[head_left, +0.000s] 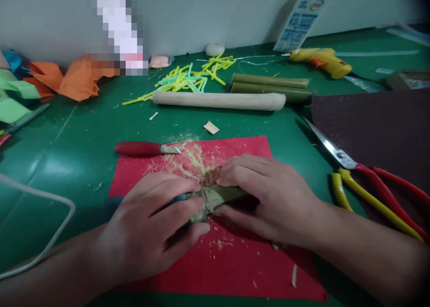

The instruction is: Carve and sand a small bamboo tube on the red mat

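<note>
My right hand [268, 190] is closed around a short green bamboo piece [221, 196], over a red sheet [235, 280]. Fingers of my left hand [151, 222] are wrapped round a dark bluish thing [200, 213] dusted with shavings, which meets the bamboo's left end. Most of that thing is hidden, so its kind does not show. Pale green shavings [193, 159] are scattered over the sheet around both hands. Just beyond my left hand lies a red-handled carving knife [141, 149], its short blade pointing right.
Behind the sheet lie a pale peeled bamboo stick [218, 100], green bamboo pieces [268, 81] and yellow and turquoise strips [181, 79]. Scissors [356, 164] and yellow-handled pliers [376, 204] are at right. A yellow glue gun [320, 63] stands farther back. A white cable [63, 226] crosses my left forearm.
</note>
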`<state>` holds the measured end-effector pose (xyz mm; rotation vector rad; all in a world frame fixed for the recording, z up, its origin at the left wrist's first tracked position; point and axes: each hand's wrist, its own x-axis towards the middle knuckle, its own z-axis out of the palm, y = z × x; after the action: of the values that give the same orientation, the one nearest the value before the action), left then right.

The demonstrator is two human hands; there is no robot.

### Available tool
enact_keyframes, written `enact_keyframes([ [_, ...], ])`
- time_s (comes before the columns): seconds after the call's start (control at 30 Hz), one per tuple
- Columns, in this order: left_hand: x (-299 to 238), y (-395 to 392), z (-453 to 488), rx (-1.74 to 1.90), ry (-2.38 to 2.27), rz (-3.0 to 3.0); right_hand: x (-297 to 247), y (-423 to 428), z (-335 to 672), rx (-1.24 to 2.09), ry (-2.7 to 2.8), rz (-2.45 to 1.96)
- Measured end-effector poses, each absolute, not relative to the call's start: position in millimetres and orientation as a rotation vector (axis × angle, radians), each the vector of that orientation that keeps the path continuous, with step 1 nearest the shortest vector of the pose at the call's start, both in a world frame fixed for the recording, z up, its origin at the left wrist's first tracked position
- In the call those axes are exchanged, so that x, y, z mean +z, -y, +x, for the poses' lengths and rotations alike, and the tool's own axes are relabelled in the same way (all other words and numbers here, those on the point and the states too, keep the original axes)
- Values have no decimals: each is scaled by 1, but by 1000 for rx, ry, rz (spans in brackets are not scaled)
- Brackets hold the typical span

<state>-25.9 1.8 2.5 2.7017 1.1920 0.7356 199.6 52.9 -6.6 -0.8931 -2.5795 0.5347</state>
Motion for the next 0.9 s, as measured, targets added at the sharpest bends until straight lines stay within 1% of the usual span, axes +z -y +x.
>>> enact_keyframes([
  [0.3,-3,-5,-30,706,-1227,2663,-10,-54,200,511,2582,-915],
  [0.53,0,-4,-31,758,-1062,2783,-8,-53,199,516,2584,-915],
  [0.73,-2,-5,-30,759,-1159,2676,-10,-53,199,509,2580,-898],
  [0.9,-1,-5,-30,748,-1098,2778,-9,-53,200,509,2584,-888],
])
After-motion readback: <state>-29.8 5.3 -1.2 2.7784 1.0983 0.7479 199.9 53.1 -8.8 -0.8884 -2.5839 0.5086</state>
